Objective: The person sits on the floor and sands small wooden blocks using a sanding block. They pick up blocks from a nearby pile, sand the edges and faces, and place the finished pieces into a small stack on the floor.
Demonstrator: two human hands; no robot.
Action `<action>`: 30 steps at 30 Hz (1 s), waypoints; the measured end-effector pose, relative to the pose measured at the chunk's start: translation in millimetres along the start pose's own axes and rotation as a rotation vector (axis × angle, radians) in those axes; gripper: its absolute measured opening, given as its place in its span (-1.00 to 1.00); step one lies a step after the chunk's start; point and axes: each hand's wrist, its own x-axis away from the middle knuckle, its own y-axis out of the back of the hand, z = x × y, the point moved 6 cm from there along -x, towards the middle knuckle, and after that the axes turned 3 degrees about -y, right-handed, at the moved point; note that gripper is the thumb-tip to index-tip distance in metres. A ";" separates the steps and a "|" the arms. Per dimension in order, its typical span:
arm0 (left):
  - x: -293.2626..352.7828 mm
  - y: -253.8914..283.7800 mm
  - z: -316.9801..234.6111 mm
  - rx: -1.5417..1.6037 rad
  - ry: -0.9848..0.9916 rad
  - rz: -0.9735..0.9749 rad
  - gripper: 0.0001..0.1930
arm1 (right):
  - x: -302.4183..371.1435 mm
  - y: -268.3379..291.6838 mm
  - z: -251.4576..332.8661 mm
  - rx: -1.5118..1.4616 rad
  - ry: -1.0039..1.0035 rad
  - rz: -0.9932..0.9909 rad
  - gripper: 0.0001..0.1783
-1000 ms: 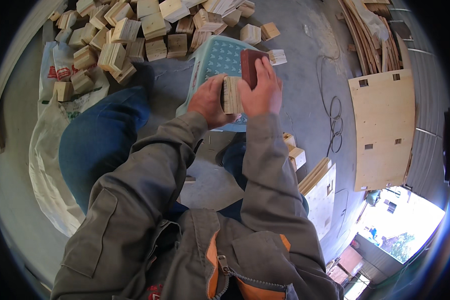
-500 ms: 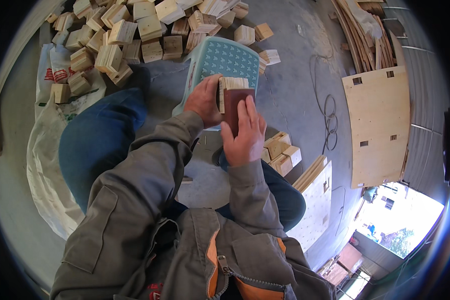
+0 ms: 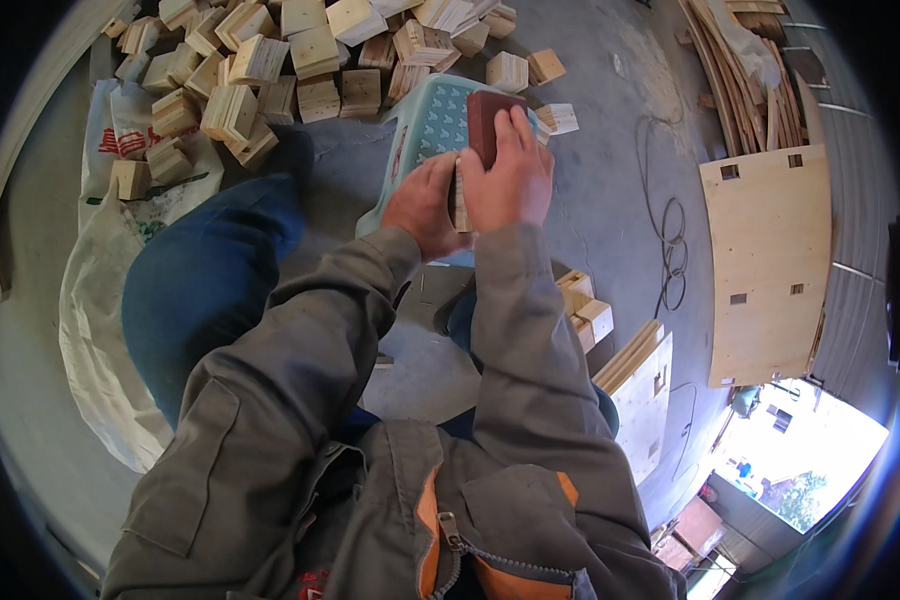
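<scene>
Here the left hand (image 3: 422,207) is wrapping round the wood block (image 3: 459,205), keeping it at the stool's (image 3: 422,125) near end! The right hand (image 3: 513,182) is gripping the red block (image 3: 483,122), fingers lying across its face, partly hiding the wood beside it.

held block (image 3: 459,205) over stool (image 3: 425,130), block pile (image 3: 315,52) beyond, sack (image 3: 100,330) left

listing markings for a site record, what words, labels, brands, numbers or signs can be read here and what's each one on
No text reads clearly enough to quote.
White sack: red print, blurred and creased.
Same sack: green print, too small.
Blue stool, side: reddish marks, too small to tell if letters.
Shirt under the jacket: red print, partly covered and blurred.
</scene>
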 end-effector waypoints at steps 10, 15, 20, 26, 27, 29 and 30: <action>3.1 1.7 6.3 -0.068 -0.054 -0.036 0.06 | 44.6 15.0 -0.6 -0.056 0.062 0.008 -0.24; -0.3 3.0 -2.6 -0.012 -0.029 -0.030 -0.03 | 126.4 54.2 3.8 -0.076 0.087 0.024 -0.17; 0.6 3.2 -0.8 -0.012 -0.058 -0.031 -0.06 | 142.5 59.9 4.3 -0.101 0.088 0.016 -0.16; 0.5 1.1 -3.0 -0.042 -0.079 -0.035 -0.08 | 82.5 39.6 7.2 -0.085 0.106 0.001 -0.19; 1.2 2.1 1.6 -0.049 -0.081 -0.031 -0.07 | 66.4 30.1 9.2 -0.090 0.100 -0.004 -0.20; 3.1 -0.4 7.4 -0.058 -0.069 -0.019 -0.02 | 32.5 13.9 12.1 -0.087 0.083 -0.015 -0.23; 3.2 -3.1 8.7 -0.060 -0.055 -0.015 0.02 | 15.7 7.1 12.7 -0.062 0.048 0.006 -0.23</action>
